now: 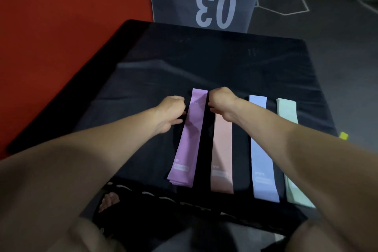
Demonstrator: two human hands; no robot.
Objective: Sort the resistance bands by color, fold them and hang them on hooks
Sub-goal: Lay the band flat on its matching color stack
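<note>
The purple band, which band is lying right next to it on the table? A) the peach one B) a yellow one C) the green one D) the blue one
A: the peach band lies just right of the purple band, with the blue band and the green band farther right on the black table.

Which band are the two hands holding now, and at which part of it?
Both the left hand and right hand grip the purple band, at its long side edges near the far end. How firmly cannot be told.
</note>
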